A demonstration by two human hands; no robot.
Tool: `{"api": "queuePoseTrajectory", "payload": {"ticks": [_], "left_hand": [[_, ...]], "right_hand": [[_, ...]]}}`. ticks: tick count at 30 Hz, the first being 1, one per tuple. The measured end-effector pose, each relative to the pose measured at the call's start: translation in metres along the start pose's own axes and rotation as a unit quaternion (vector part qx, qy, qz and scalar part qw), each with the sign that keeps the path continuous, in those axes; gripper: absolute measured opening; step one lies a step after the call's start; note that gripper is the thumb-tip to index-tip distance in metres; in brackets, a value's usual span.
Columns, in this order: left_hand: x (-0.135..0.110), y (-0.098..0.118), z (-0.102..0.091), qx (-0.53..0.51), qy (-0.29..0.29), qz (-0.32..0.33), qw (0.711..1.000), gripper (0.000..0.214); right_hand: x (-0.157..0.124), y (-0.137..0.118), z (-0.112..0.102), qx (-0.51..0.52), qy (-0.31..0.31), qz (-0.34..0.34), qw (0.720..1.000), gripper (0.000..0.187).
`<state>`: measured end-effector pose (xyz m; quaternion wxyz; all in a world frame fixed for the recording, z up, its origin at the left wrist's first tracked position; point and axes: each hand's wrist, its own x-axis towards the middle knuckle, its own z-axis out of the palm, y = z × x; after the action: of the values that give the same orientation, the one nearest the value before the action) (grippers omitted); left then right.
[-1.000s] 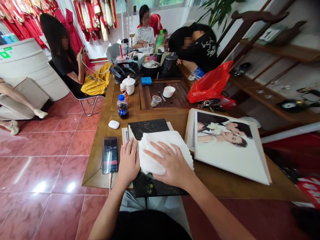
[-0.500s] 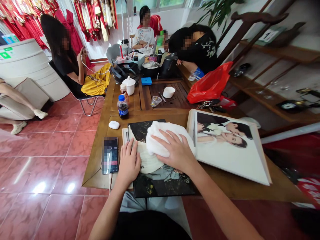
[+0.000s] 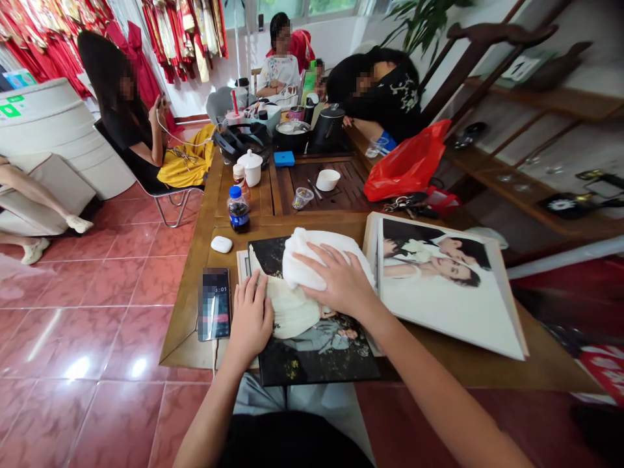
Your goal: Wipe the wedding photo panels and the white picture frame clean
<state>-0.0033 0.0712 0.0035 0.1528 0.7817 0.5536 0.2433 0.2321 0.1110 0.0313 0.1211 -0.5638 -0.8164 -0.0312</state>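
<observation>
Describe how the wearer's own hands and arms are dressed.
The left hand and right hand are ungloved, with five slim fingers each as far as shows. No sleeve, watch, bracelet or ring is visible. The body below wears a black top.

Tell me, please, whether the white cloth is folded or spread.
Not spread: the cloth sits in a thick, rounded pad under the right hand; whether folded or bunched, I cannot tell.

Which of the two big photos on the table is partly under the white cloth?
The dark photo in front of the person: the right hand rests on the white cloth covering part of it. The pale photo to its right lies uncovered.
</observation>
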Motion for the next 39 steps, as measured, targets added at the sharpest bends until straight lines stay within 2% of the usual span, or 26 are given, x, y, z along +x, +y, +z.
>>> {"api": "queuePoseTrajectory", "payload": {"ticks": [2,5,12,15,25,28,35,39], "left_hand": [[0.000,0.000,0.000,0.000,0.000,-0.001,1.000,0.050],[0.000,0.000,0.000,-0.002,0.001,-0.001,1.000,0.050],[0.001,0.001,-0.002,-0.001,0.007,0.007,1.000,0.048],[0.001,0.001,-0.003,-0.003,0.004,0.008,1.000,0.048],[0.000,-0.001,0.001,0.006,0.002,0.005,1.000,0.049],[0.001,-0.001,0.000,0.002,0.006,0.008,1.000,0.049],[0.001,-0.002,0.001,0.002,0.004,0.000,1.000,0.047],[0.001,-0.001,0.001,-0.002,0.007,-0.002,1.000,0.045]], "right_hand": [[0.004,0.005,0.001,-0.007,0.012,0.022,1.000,0.060],[0.010,0.003,0.003,-0.007,0.020,0.019,1.000,0.060],[0.029,-0.024,0.001,0.025,-0.031,-0.071,0.997,0.065],[0.033,-0.026,-0.001,0.035,-0.039,-0.086,0.995,0.066],[0.034,0.004,0.001,0.021,-0.019,0.005,1.000,0.061],[0.041,-0.004,0.003,0.030,-0.027,-0.009,0.999,0.061],[0.072,-0.042,0.006,0.046,-0.050,-0.068,0.995,0.061],[0.079,-0.050,0.007,0.051,-0.052,-0.083,0.994,0.062]]}}
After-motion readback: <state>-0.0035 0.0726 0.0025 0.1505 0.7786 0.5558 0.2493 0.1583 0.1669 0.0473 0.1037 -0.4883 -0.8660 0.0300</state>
